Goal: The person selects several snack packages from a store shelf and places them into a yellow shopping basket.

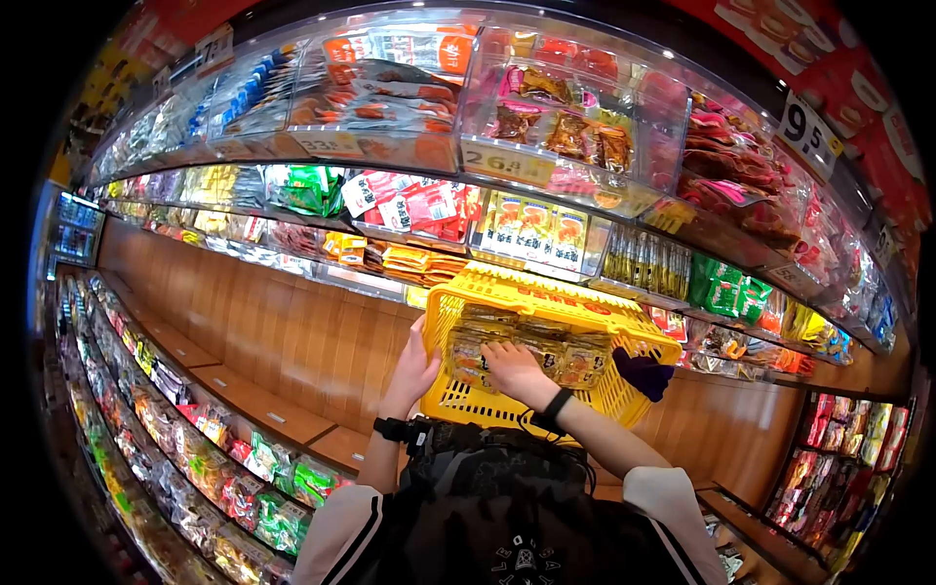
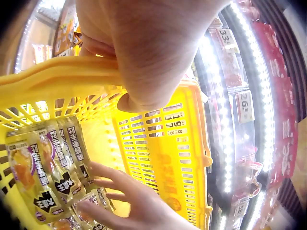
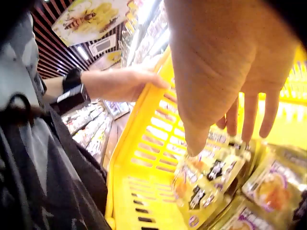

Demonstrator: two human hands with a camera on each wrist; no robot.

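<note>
A yellow shopping basket (image 1: pixel 478 403) with slotted walls stands tilted before the person's chest. My left hand (image 1: pixel 417 363) grips its left end; in the left wrist view the thumb (image 2: pixel 139 103) lies over the rim on the inner side. Inside the basket are several flat gold food packets (image 1: pixel 580 363) with dark print, lying in overlapping rows. My right hand (image 1: pixel 517 372) reaches in over them, palm down. In the right wrist view its fingers (image 3: pixel 249 115) are extended and spread, with the fingertips right at the packets and nothing gripped.
Shelves of bagged snacks (image 1: pixel 419 205) run along the far side, close behind the basket. A dark purple item (image 1: pixel 643 375) hangs at the basket's right end. Lower racks of packets (image 1: pixel 224 478) stand to the left, and more racks (image 1: pixel 838 448) to the right.
</note>
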